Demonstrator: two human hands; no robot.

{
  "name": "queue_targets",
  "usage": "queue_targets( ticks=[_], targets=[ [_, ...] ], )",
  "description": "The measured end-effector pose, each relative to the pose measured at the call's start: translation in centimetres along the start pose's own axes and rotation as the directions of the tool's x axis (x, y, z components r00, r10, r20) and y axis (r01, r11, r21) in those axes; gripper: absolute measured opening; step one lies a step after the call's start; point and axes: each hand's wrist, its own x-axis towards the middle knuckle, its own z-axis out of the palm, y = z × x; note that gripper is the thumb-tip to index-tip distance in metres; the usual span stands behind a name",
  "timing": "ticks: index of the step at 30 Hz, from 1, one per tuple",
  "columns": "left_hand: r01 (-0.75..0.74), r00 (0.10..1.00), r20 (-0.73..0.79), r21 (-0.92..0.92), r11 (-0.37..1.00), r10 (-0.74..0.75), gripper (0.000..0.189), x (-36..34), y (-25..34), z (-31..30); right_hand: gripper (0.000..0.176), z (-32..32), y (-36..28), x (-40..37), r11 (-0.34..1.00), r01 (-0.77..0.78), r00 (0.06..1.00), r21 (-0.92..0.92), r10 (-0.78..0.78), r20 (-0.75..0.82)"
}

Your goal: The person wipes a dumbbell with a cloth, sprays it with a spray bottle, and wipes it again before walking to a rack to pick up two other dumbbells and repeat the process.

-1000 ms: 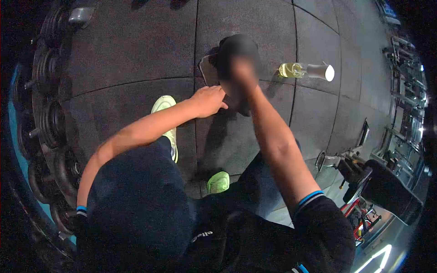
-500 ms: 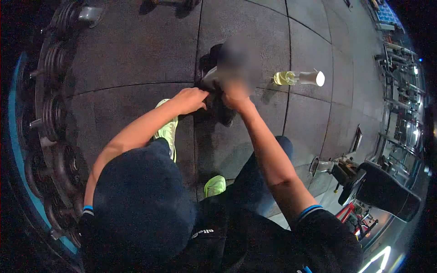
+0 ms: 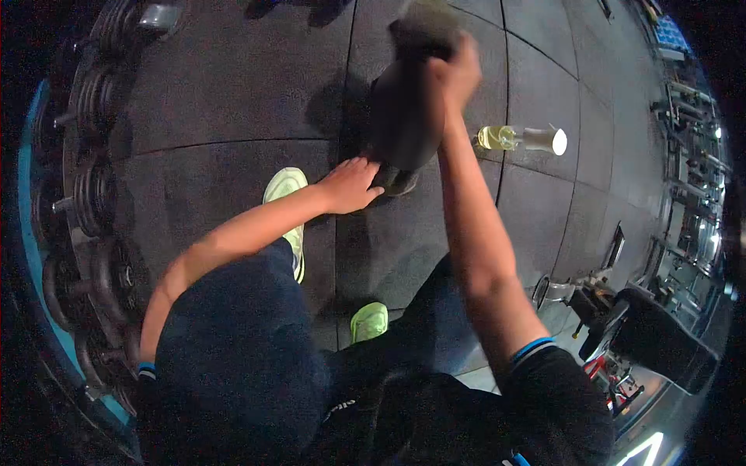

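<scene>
A dark dumbbell [image 3: 404, 116] stands tilted over the black floor tiles, its middle smeared by blur. My right hand [image 3: 460, 76] is closed around its upper part, where a brownish-grey end shows unclearly. Much of that grip is hidden. Low down, my left hand [image 3: 351, 186] lies with fingers outstretched, their tips touching or just beside the dumbbell's lower end. To the right of the dumbbell, a clear spray bottle [image 3: 519, 139] with yellowish liquid and a white top is on the floor.
Racked dumbbells [image 3: 93, 194] line the left side. My pale green shoes [image 3: 286, 186] are below my hands. A black padded bench [image 3: 660, 342] is at lower right, with metal gym equipment [image 3: 699, 179] along the right edge.
My right hand has risen toward the top of the view, and the dumbbell's far end has come up with it. The left hand has shifted slightly right and down, its fingers now stretched out.
</scene>
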Motion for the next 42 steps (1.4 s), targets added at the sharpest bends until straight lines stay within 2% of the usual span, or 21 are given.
queue_targets(
  ticks=[1,2,3,6,9,10,11,13,15,17,18,22,25,27,28,31,32,33,35,38,42],
  targets=[
    [-0.042,0.997,-0.068,0.074,0.996,0.047,0.060,0.1,-0.3,0.4,0.044,0.7,-0.6,0.3,0.954,-0.156,0.913,-0.254,0.238,0.332],
    [-0.081,0.986,-0.134,0.145,0.986,0.101,0.059,0.2,-0.9,1.6,0.047,2.8,1.6,-1.2,0.937,0.198,0.874,-0.289,-0.035,0.485],
    [-0.114,0.968,-0.195,0.213,0.970,0.157,0.059,0.4,-1.2,2.3,0.051,4.5,4.4,-3.1,0.806,0.530,0.724,-0.264,-0.267,0.636],
    [-0.151,0.967,-0.165,0.238,0.959,0.193,0.060,0.8,-1.3,1.8,0.060,5.0,5.2,-4.8,0.635,0.734,0.508,-0.242,-0.277,0.815],
    [-0.139,0.969,-0.166,0.247,0.959,0.183,0.058,0.2,-1.1,0.8,0.066,3.2,5.3,-2.8,0.721,0.668,0.483,-0.182,-0.235,0.844],
    [-0.179,0.939,-0.237,0.284,0.942,0.250,0.056,0.6,-2.3,1.8,0.077,1.7,4.6,-3.1,0.834,0.459,0.670,-0.305,-0.100,0.735],
    [-0.184,0.944,-0.225,0.248,0.951,0.241,0.055,0.5,-2.2,1.4,0.080,0.4,5.1,-3.5,0.924,0.195,0.727,-0.328,0.088,0.681],
    [-0.198,0.953,-0.195,0.176,0.964,0.232,0.052,0.5,-1.8,0.7,0.087,-1.3,7.7,-5.2,0.881,-0.362,0.677,-0.305,0.473,0.564],
    [-0.202,0.964,-0.141,0.162,0.966,0.225,0.051,0.6,-1.4,-0.1,0.096,-0.8,11.3,-7.6,0.757,-0.623,0.579,-0.198,0.616,0.533],
    [-0.206,0.969,-0.109,0.148,0.967,0.223,0.049,0.8,-0.8,-0.3,0.096,0.8,13.3,-7.9,0.563,-0.822,0.442,-0.089,0.728,0.523],
    [-0.209,0.969,-0.102,0.147,0.967,0.225,0.049,0.9,-0.5,-0.4,0.091,5.8,23.0,-10.7,0.412,-0.831,0.555,0.374,0.654,0.514],
    [-0.242,0.957,-0.114,0.198,0.950,0.267,0.047,1.2,-1.3,-0.2,0.094,4.4,17.6,-9.3,0.398,-0.905,0.426,0.152,0.831,0.358],
    [-0.299,0.940,-0.103,0.200,0.933,0.324,0.043,1.2,-3.0,0.0,0.094,2.6,5.5,-9.3,0.671,-0.741,0.653,-0.020,0.728,0.209],
    [-0.281,0.945,-0.090,0.270,0.921,0.315,0.040,1.1,-3.5,0.5,0.098,5.3,4.4,-13.1,0.841,-0.387,0.892,-0.378,0.446,0.078],
    [-0.260,0.958,-0.046,0.278,0.925,0.283,0.040,0.9,-3.4,0.5,0.108,4.2,2.9,-12.6,0.856,-0.252,0.908,-0.451,0.370,0.196],
    [-0.254,0.959,-0.048,0.289,0.923,0.279,0.037,0.8,-3.1,-0.1,0.106,2.4,0.8,-8.5,0.841,0.020,0.850,-0.540,0.270,0.452],
    [-0.258,0.952,-0.092,0.272,0.927,0.292,0.037,0.8,-3.1,0.1,0.103,2.8,3.2,-7.7,0.836,0.166,0.898,-0.523,0.092,0.431],
    [-0.264,0.944,-0.131,0.254,0.931,0.303,0.038,0.7,-3.0,0.4,0.095,2.5,4.2,-5.9,0.855,0.186,0.811,-0.484,0.144,0.567],
    [-0.267,0.947,-0.104,0.264,0.927,0.302,0.038,0.7,-3.5,0.7,0.079,2.4,4.8,-5.0,0.837,0.281,0.724,-0.469,0.136,0.676],
    [-0.269,0.951,-0.084,0.244,0.932,0.296,0.038,0.8,-4.0,0.7,0.082,2.9,8.1,-5.2,0.764,0.524,0.672,-0.377,-0.099,0.734],
    [-0.242,0.961,-0.090,0.183,0.953,0.261,0.039,0.4,-3.9,0.5,0.087,0.4,8.0,-3.7,0.905,0.420,0.604,-0.067,-0.224,0.765]
  ],
)
